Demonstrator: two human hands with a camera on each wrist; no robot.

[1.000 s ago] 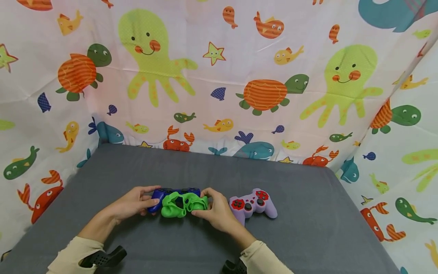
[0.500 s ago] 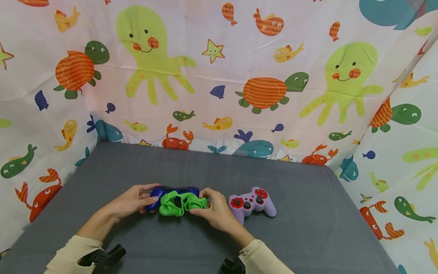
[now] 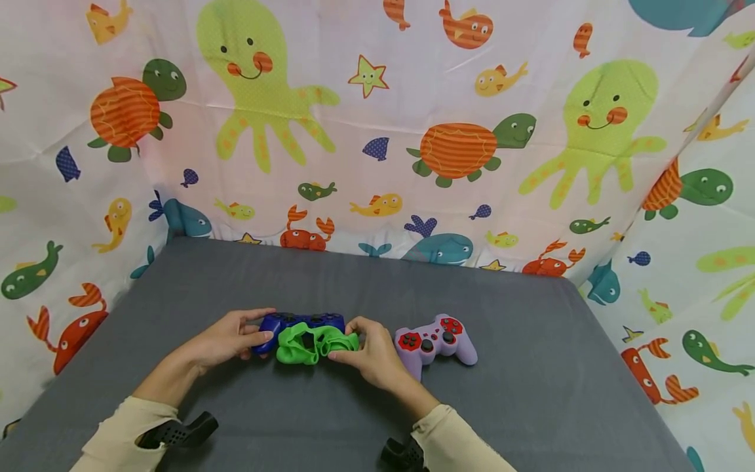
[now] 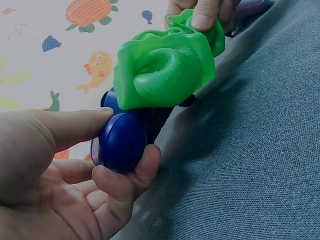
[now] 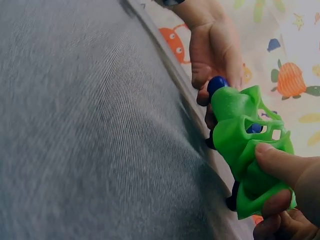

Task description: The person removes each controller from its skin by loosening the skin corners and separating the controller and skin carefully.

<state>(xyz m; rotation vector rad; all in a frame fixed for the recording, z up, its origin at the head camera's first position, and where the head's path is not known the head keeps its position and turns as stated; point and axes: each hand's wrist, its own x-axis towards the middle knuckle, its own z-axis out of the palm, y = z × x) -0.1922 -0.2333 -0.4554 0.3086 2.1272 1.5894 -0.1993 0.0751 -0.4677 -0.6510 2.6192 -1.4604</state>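
A blue game controller is held just over the grey surface, its near side turned toward me. My left hand grips its left handle between thumb and fingers; the rounded blue handle end shows in the left wrist view. A limp green silicone controller cover overlaps the controller's front, wrinkled and with openings in it. My right hand pinches the right end of the cover, thumb on the near face, as the right wrist view shows with the green cover. The controller's right handle is hidden behind the cover and hand.
A lilac controller cover or controller with red button areas lies just right of my right hand. The grey cloth surface ends at a white curtain printed with sea animals, at the back and both sides.
The hands, blue controller and green cover keep nearly the same pose. The whole head view has shifted slightly, with everything sitting a little higher in the picture.
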